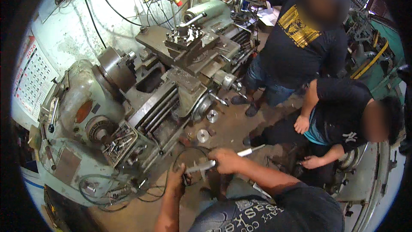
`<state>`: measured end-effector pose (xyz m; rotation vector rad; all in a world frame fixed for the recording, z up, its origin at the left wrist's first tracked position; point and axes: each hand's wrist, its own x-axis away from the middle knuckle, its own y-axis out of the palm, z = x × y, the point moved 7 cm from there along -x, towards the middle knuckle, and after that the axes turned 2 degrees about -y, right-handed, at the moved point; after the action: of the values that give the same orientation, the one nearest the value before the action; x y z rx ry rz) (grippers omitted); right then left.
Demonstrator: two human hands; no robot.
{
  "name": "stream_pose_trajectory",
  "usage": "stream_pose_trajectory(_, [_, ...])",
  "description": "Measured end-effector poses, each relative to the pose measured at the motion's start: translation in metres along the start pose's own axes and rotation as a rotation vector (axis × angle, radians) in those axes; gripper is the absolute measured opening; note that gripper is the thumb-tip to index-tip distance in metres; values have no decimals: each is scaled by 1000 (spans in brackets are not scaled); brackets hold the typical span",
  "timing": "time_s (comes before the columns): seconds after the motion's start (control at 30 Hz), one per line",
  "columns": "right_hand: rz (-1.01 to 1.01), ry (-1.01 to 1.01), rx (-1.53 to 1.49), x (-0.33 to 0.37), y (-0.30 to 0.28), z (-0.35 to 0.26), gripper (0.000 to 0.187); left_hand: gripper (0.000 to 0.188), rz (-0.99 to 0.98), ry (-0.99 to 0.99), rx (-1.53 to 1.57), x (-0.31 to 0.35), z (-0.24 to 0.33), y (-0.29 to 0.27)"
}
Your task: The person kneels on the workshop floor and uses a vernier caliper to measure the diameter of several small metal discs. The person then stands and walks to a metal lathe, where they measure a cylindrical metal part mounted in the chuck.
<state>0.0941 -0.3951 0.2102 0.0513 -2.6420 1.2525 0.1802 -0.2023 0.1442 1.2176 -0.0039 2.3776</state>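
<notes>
Above the floor beside the lathe, my left hand point(177, 177) is closed around one end of a long, narrow, light-grey tool point(199, 167). Its exact kind is hard to make out. My right hand point(226, 160) grips the same tool farther along. A white, rod-like piece with a thin tip point(251, 150) sticks out past my right hand; whether it belongs to the same tool I cannot tell. Two round metal discs point(202, 135) lie on the floor just beyond my hands, close to the lathe bed.
A large green lathe point(88, 99) with a chuck point(116, 68) and tool post point(184, 36) fills the left. Small tools crowd a tray point(122, 144). Loose cables point(148, 197) lie below. One person point(296, 43) stands beyond the lathe; another point(330, 116) sits or crouches at right.
</notes>
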Motion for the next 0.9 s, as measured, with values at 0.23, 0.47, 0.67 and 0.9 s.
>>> stream_pose_trajectory(0.23, [111,-179,-144,31,-85,-35,40,26,-159,126,58,45,51,42])
stream_pose_trajectory(0.47, [-74,-143,-266,24,-133,-13,25,23,-248,158,-15,53,88,100])
stream_pose_trajectory(0.67, [-233,-206,-412,-10,-153,44,25,29,-232,140,-94,22,113,152])
stream_pose_trajectory(0.9, [-204,-331,-317,-37,-199,88,25,27,-189,178,-159,-8,134,208])
